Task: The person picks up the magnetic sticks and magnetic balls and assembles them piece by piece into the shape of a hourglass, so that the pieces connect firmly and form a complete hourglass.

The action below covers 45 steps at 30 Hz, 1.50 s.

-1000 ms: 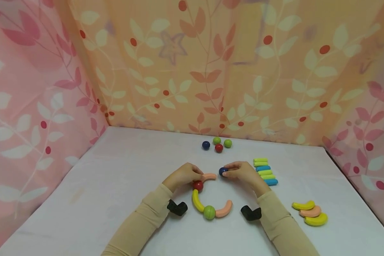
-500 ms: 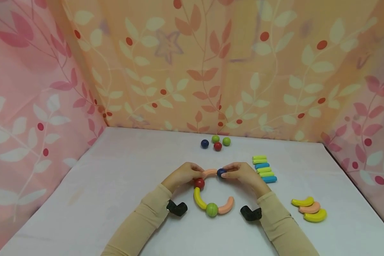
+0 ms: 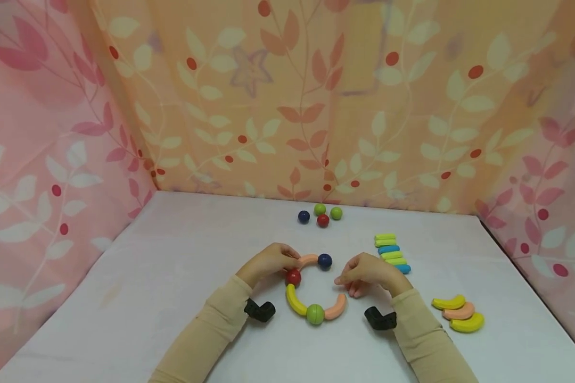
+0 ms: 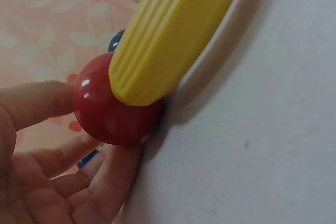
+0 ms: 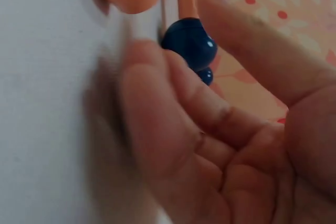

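A partial ring of toy pieces lies mid-table. My left hand [image 3: 272, 260] pinches the near end of a peach curved piece [image 3: 309, 259], right by a red ball [image 3: 294, 277]. In the left wrist view its thumb and fingers go behind the red ball [image 4: 113, 100], so the pinched end is hidden there. A navy ball [image 3: 325, 260] sits at the peach piece's other end. Below the red ball come a yellow curved piece [image 3: 295, 301], a green ball [image 3: 314, 314] and a second peach curved piece [image 3: 336, 307]. My right hand [image 3: 366, 274] hovers near that last piece, fingers loosely bent, holding nothing.
At the back are a loose navy ball [image 3: 304, 216], a red ball [image 3: 323, 221] and two green balls [image 3: 336, 213]. Several lime and blue sticks [image 3: 391, 254] lie in a column on the right. Three spare curved pieces [image 3: 460, 314] lie further right. Patterned cloth walls [image 3: 249, 106] enclose the table.
My right hand has brought the navy ball against the peach piece's end, let it go and drawn back toward me. The left hand stays at the peach piece.
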Tool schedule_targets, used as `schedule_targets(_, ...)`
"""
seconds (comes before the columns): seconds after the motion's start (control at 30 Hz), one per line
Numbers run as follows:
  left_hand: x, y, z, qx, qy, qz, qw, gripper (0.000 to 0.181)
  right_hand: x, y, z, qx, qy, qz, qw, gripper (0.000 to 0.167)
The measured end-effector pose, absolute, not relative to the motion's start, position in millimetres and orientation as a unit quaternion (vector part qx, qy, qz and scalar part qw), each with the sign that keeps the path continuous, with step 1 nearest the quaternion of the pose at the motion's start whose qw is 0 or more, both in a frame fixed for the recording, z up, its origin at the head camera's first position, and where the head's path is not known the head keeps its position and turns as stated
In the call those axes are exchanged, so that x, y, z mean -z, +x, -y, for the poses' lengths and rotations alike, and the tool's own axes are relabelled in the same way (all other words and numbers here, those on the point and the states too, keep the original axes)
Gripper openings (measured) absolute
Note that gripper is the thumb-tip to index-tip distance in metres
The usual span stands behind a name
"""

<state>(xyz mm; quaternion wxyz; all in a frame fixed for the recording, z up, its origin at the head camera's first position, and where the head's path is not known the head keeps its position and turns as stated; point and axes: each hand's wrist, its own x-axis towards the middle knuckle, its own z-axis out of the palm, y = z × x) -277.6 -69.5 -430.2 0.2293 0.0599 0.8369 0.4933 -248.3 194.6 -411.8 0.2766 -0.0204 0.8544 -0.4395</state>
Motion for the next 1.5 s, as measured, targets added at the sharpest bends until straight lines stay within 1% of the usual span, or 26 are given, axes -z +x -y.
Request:
schedule_targets(0.13, 430.4, -277.7, 70.5, -0.497, 0.06, -0.835, 0.23, 0.029, 406.7, -240.3, -193.1, 0.399, -0.056, -0.857, 0.322, 0.024)
schedule_targets(0.3, 431.1, -280.3, 70.5, -0.512, 0.052, -0.826, 0.231, 0.029, 402.3, -234.7, -185.7, 0.373, -0.058, -0.864, 0.334, 0.023)
schedule_targets(0.53, 429.0, -280.3, 71.7, -0.509, 0.047, -0.826, 0.238, 0.029, 401.9, -231.6, -173.4, 0.347, -0.027, -0.894, 0.282, 0.017)
schedule_targets(0.7, 425.6, -277.4, 74.7, -0.494, 0.049, -0.827, 0.264, 0.025, 401.8, -234.9, -170.5, 0.331, -0.001, -0.921, 0.208, 0.016)
schedule_targets(0.77, 424.4, -276.3, 75.3, -0.49, 0.051, -0.827, 0.272, 0.024, 401.5, -235.4, -170.8, 0.318, 0.003, -0.93, 0.182, 0.018)
schedule_targets(0.83, 423.5, -275.1, 74.9, -0.483, 0.054, -0.83, 0.273, 0.026, 400.7, -234.5, -171.6, 0.306, 0.015, -0.935, 0.179, 0.022)
schedule_targets(0.93, 424.0, -274.2, 72.0, -0.48, 0.075, -0.834, 0.262, 0.034, 399.5, -232.0, -172.8, 0.288, 0.029, -0.936, 0.2, 0.026)
schedule_targets(1.03, 427.7, -274.7, 69.2, -0.48, 0.102, -0.834, 0.253, 0.04, 401.1, -230.3, -171.5, 0.287, 0.03, -0.934, 0.211, 0.023)
schedule_targets(1.17, 431.7, -276.0, 68.7, -0.479, 0.12, -0.834, 0.248, 0.037, 405.6, -231.7, -165.3, 0.3, 0.015, -0.937, 0.178, 0.018)
schedule_targets(1.3, 430.6, -276.4, 69.5, -0.468, 0.129, -0.839, 0.246, 0.036, 407.9, -234.5, -160.6, 0.325, 0.014, -0.934, 0.147, 0.021)
schedule_targets(1.5, 428.8, -275.8, 68.1, -0.466, 0.133, -0.836, 0.257, 0.036, 408.2, -237.1, -160.6, 0.354, 0.02, -0.923, 0.148, 0.024)
